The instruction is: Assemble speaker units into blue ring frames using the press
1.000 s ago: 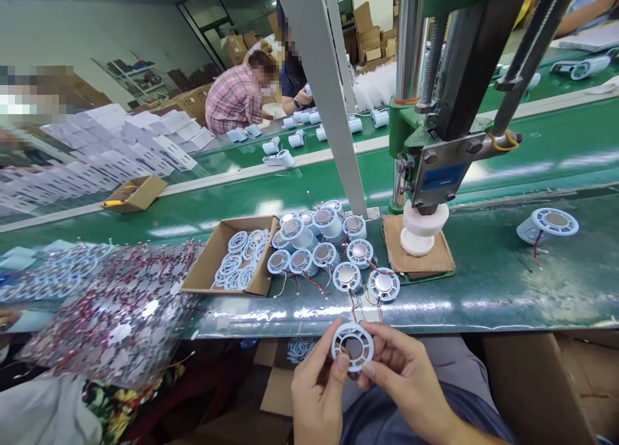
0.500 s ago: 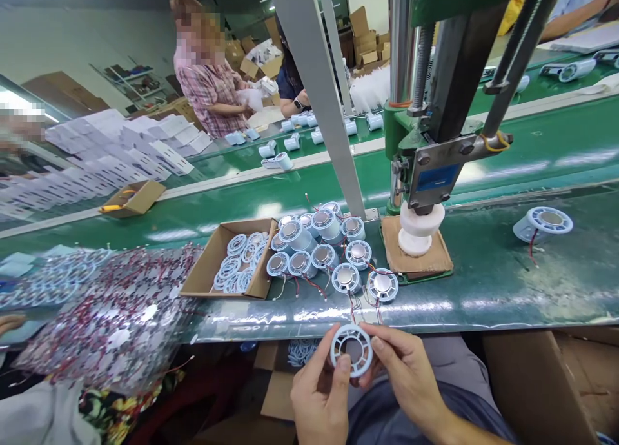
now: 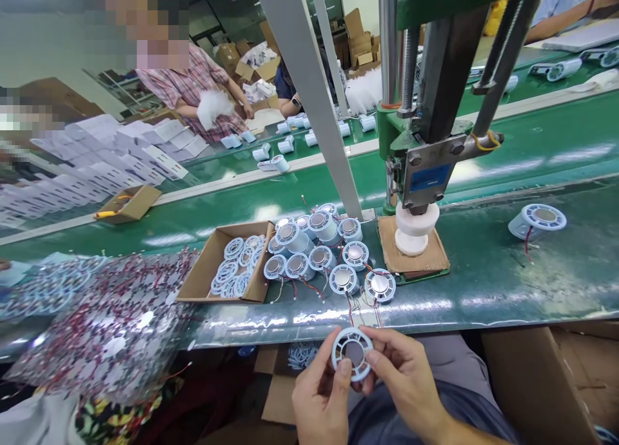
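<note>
Between my two hands, just off the bench's front edge, is a round light-blue part [image 3: 355,353] with a spoked ring and a grey disc in its middle. My left hand [image 3: 322,393] grips its left side, thumb on the front face. From the right, my right hand [image 3: 403,374] pinches the rim between thumb and fingers. Beyond them on the bench stand several light-blue cylinders [image 3: 298,264] with spoked tops, silver discs and thin red and white wires. To their left, a cardboard box [image 3: 193,284] holds loose light-blue rings [image 3: 232,267].
A press [image 3: 418,229] with a white round head stands over a cardboard pad [image 3: 411,264]. One more wired cylinder [image 3: 536,222] is at right. Wired discs in clear plastic [image 3: 116,322] lie at left. Across the green conveyor [image 3: 232,206], a person in plaid [image 3: 178,97] handles white material.
My hands keep hold of the round part, which has turned slightly. The person in plaid has shifted left with the white material. My view has shifted a little.
</note>
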Motion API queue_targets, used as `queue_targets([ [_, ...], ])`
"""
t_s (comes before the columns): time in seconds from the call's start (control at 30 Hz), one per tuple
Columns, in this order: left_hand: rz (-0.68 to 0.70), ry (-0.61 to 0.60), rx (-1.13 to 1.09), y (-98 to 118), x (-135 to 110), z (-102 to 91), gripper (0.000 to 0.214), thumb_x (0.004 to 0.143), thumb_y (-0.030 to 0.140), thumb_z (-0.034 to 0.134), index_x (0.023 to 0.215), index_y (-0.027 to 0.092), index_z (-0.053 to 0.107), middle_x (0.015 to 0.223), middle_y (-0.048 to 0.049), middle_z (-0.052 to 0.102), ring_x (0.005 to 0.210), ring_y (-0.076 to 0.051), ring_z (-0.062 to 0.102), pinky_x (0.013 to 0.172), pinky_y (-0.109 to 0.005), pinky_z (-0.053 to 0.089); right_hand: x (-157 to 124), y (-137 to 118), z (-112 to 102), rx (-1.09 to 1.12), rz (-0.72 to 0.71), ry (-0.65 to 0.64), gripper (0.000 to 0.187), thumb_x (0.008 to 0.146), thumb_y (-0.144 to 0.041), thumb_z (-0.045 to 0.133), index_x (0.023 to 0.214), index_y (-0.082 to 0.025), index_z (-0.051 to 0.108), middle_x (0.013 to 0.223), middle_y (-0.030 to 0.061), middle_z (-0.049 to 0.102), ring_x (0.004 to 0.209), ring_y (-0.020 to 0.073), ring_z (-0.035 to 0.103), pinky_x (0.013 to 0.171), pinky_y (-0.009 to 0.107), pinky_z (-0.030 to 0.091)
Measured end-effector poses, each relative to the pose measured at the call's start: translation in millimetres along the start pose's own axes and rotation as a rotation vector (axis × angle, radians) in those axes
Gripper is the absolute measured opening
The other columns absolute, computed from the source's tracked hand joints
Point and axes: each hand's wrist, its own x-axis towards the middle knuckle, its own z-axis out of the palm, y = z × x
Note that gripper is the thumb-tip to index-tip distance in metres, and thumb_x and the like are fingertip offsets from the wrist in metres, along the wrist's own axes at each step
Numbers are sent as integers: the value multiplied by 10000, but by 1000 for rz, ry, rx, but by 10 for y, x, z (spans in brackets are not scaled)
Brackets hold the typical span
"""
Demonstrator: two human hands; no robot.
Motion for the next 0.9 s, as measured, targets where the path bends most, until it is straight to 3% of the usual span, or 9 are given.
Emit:
queue_targets([
  [0.33, 55, 31, 28, 108, -51, 13, 479, 832, 554, 738, 1073, 145, 798, 900, -90, 817, 703, -213, 763, 642, -231, 619, -22, -101, -2, 39, 17, 29, 293, 861, -399, 758, 1061, -189, 802, 601, 22, 705, 448, 144, 681, 467, 219, 595],
  [0.7, 173, 84, 198, 123, -64, -66, 531, 838, 637, 695, 1042, 161, 813, 872, -106, 814, 674, -222, 755, 642, -264, 629, -52, -130, 7, 137, -42, -76, 225, 949, -308, 669, 1143, -290, 783, 644, 18, 732, 517, 122, 714, 531, 177, 604],
  [0.9, 124, 81, 195, 69, -48, -52, 544, 841, 669, 673, 1044, 185, 815, 919, -100, 818, 710, -218, 762, 649, -242, 617, -93, -170, 32, 69, -100, -118, 381, 855, -205, 759, 1205, -353, 741, 797, 12, 744, 596, 101, 721, 598, 160, 594],
])
